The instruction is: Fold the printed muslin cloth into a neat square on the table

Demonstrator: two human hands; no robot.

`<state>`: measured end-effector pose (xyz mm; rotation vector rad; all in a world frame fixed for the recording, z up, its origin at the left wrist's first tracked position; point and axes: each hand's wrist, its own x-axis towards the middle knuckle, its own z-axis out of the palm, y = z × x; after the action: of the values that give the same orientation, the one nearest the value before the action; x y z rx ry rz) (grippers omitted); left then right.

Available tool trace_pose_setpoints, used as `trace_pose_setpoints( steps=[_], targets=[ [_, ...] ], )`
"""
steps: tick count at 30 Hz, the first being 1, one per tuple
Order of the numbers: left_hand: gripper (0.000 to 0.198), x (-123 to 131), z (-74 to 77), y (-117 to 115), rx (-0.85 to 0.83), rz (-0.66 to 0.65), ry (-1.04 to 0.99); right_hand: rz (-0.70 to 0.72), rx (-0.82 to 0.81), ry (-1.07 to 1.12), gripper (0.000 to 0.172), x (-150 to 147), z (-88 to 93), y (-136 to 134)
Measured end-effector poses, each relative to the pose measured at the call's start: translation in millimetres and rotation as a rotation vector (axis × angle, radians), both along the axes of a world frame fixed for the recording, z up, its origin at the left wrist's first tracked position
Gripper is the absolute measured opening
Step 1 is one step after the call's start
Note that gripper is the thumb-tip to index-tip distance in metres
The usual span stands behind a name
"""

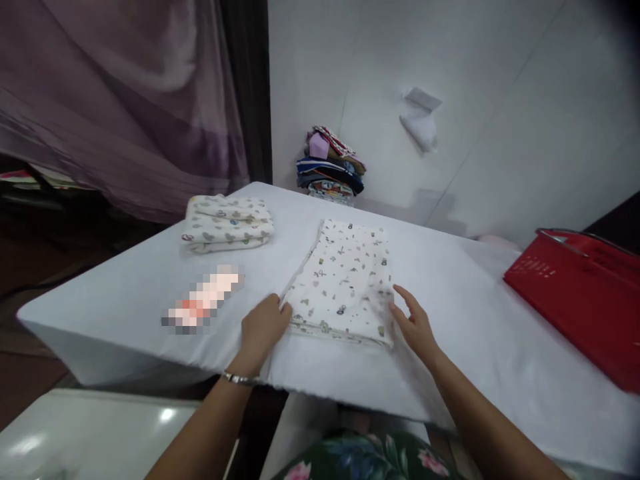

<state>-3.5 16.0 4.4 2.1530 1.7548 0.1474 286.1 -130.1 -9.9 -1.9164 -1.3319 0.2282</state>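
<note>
A folded white cloth (345, 280) with small animal and leaf prints lies flat on the white-covered table in front of me. My left hand (264, 328) has its fingers curled at the cloth's near left edge, the thumb along the border. At the opposite side, my right hand (416, 328) has thumb and forefinger apart, with the fingertips at the right edge. Several layers show along the near fold, and the surface is slightly rumpled close to my right fingers. A bracelet (241, 379) circles my left wrist.
A second folded printed cloth (229, 223) rests at the table's (125, 293) back left, behind a pixelated patch. On the right stands a red bag or case (580, 293). Stacked folded clothes (331, 167) sit beyond the far edge, against the wall. A purple curtain (125, 100) hangs left.
</note>
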Motion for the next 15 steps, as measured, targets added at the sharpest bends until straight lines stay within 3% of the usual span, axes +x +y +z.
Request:
trace_pose_setpoints(
  steps=[3,5,9,15],
  targets=[
    [0.036,1.8,-0.8,3.3,-0.013,0.011,0.010,0.080,-0.026,-0.070,0.064,-13.4,-16.1,-41.2],
    [0.036,2.9,-2.4,5.0,-0.019,0.034,0.018,0.124,-0.027,-0.153,0.070,-24.5,-27.6,-52.5],
    [0.036,4.1,-4.7,7.0,-0.030,0.060,0.014,0.086,-0.018,-0.281,0.071,-37.5,-41.1,-46.4],
    [0.034,4.0,-3.6,5.0,-0.021,0.082,-0.011,0.040,-0.036,-0.423,0.069,-48.3,-35.0,-21.6]
  ],
)
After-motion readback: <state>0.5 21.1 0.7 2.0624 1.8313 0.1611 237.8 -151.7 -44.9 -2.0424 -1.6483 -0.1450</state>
